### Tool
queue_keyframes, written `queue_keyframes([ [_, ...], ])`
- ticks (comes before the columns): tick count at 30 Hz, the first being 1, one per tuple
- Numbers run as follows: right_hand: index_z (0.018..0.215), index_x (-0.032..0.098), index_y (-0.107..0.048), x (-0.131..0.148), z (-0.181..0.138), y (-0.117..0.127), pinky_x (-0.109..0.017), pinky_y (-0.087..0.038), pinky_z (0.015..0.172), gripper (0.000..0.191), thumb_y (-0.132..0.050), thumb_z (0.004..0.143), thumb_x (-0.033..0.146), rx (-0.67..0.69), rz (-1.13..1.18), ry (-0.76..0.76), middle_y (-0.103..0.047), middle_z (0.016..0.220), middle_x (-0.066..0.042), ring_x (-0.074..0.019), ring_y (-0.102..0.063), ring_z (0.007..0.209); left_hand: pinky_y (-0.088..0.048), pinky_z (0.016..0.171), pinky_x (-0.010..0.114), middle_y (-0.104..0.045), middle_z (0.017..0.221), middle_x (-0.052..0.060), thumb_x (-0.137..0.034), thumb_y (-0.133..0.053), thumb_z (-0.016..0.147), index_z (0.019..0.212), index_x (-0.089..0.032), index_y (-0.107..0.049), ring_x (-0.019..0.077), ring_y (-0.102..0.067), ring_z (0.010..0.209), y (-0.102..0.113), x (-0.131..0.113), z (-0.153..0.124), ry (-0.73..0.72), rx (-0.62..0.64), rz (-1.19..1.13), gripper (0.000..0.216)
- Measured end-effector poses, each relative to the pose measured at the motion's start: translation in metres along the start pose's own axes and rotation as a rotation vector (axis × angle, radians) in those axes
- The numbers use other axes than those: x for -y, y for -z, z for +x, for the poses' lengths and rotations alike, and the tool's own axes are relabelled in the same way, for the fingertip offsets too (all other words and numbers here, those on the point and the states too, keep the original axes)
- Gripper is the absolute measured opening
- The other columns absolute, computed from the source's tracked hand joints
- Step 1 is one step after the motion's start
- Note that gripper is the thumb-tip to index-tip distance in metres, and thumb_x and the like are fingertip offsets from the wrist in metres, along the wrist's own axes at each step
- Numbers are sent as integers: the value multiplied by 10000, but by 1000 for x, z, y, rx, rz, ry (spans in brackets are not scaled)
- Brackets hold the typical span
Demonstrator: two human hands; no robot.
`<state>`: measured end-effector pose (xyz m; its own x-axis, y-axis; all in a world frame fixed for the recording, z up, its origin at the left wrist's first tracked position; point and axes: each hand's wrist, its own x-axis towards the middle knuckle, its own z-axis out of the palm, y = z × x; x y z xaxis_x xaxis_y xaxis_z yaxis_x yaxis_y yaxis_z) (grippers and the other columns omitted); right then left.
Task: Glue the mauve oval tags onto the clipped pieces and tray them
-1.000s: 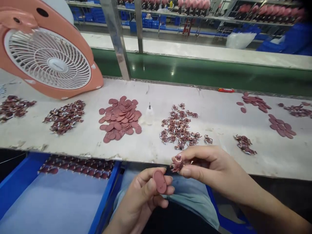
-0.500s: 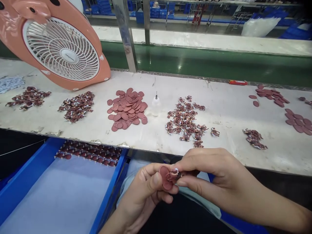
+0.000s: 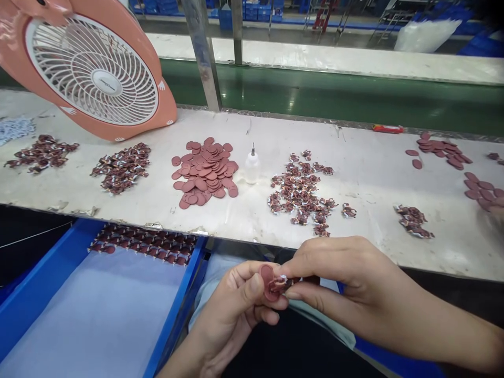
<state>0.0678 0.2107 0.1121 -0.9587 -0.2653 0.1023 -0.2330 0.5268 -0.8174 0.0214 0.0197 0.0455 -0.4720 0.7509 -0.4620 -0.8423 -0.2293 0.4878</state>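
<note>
My left hand (image 3: 236, 307) pinches a dark red oval disc (image 3: 268, 279) between thumb and fingers, just below the table's front edge. My right hand (image 3: 338, 275) pinches a small maroon patterned piece (image 3: 280, 284) and presses it against that disc. Both hands meet above my lap. On the table ahead lie a heap of red oval discs (image 3: 205, 172), a small glue bottle (image 3: 252, 166) with a needle tip, and a scatter of patterned pieces (image 3: 303, 191).
A pink fan (image 3: 88, 68) stands at the back left of the worn white table (image 3: 366, 173). More piles of pieces (image 3: 120, 168) and discs (image 3: 441, 147) lie left and right. A blue tray (image 3: 71, 294) at lower left holds rows of joined pieces (image 3: 145, 247). A green conveyor (image 3: 334, 102) runs behind.
A second ago the disc and the patterned piece were held apart; my hands came together and now press them against each other. The view tilted down a little.
</note>
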Motion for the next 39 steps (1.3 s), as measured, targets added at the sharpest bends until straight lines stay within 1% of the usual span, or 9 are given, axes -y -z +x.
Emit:
queue_keyframes([
  [6,1026,246,-694,2,0,1,-155,-472,673,197,-622,903,109,30,28,-30,-715,852,41,-65,-651,733,-529,526,129,-663,658,11,-404,-791,716,827,-137,-752,76,-641,597,2,1,1,25,-11,2,292],
  [12,961,220,-665,3,1,3,-162,-463,699,134,-590,929,114,85,-2,-10,-706,870,38,-71,-640,767,-530,516,136,-651,645,9,-411,-818,676,802,-131,-754,77,-629,583,2,1,2,37,-31,-9,314],
  [19,921,209,-649,6,2,0,-190,-439,669,118,-556,947,141,105,-82,10,-669,840,19,-88,-603,738,-519,500,129,-639,620,0,-384,-848,637,788,-130,-751,72,-619,559,2,2,4,51,-49,-65,311],
  [24,894,197,-644,5,6,0,-187,-437,661,112,-563,944,136,100,-87,23,-672,826,18,-86,-604,729,-522,501,119,-669,642,-5,-346,-842,655,787,-146,-756,72,-649,572,3,4,5,59,-73,-128,255],
  [29,892,203,-649,4,11,-1,-185,-458,692,113,-578,931,124,100,-72,12,-689,842,26,-84,-626,736,-535,512,122,-694,655,-8,-330,-825,683,765,-160,-754,76,-671,591,3,3,3,55,-59,-166,201],
  [39,891,199,-654,3,17,-1,-185,-454,683,108,-580,931,132,136,-54,-27,-678,837,27,-83,-621,736,-540,532,116,-712,671,-6,-305,-778,749,774,-166,-752,63,-666,602,6,2,5,55,-34,-189,144],
])
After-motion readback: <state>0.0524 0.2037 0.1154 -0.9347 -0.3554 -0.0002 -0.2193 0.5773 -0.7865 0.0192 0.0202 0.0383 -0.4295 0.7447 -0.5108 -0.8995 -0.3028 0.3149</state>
